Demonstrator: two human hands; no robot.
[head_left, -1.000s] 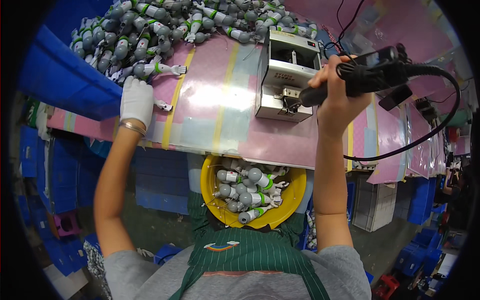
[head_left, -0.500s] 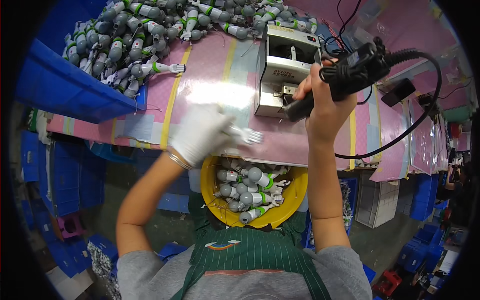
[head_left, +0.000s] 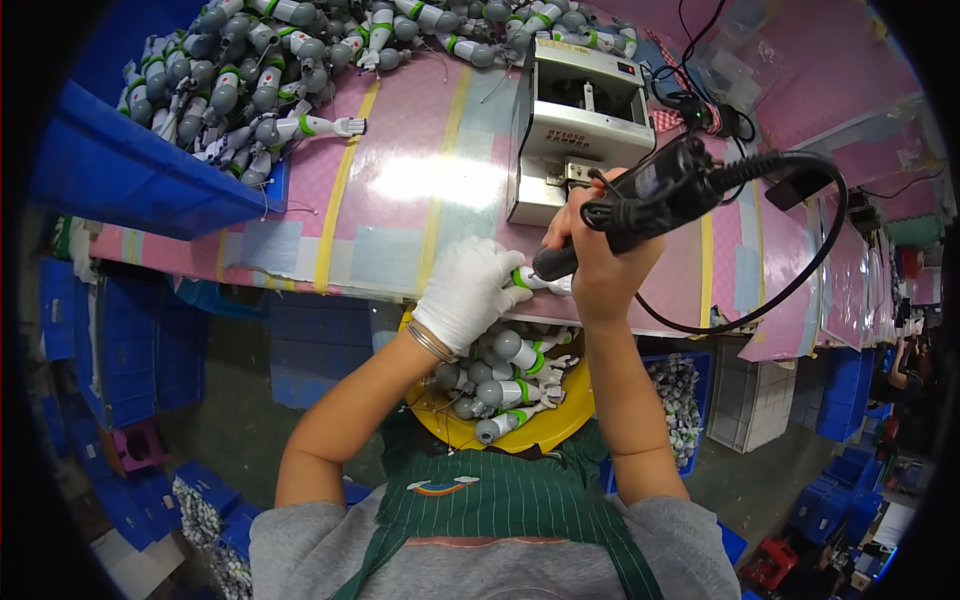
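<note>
My left hand [head_left: 465,290], in a white glove, grips a white and grey toy arm [head_left: 529,280] with a green ring at the near edge of the pink-covered table. My right hand [head_left: 605,270], bare, is wrapped round a black corded electric screwdriver [head_left: 655,200]. Its tip end points down at the toy arm by the green ring; whether it touches a screw is hidden. Right below my left hand, a yellow tub [head_left: 565,425] holds several more toy arms [head_left: 505,392].
A silver metal machine [head_left: 575,135] stands just beyond my right hand. At the far left, many toy arms [head_left: 270,85] are heaped beside a blue bin [head_left: 140,170]. The screwdriver's black cord [head_left: 815,265] loops to the right over the table [head_left: 390,200].
My left hand has moved right and nearer, bringing the toy arm beneath the screwdriver. My right hand has lowered the screwdriver leftward and nearer, onto or close above the arm.
</note>
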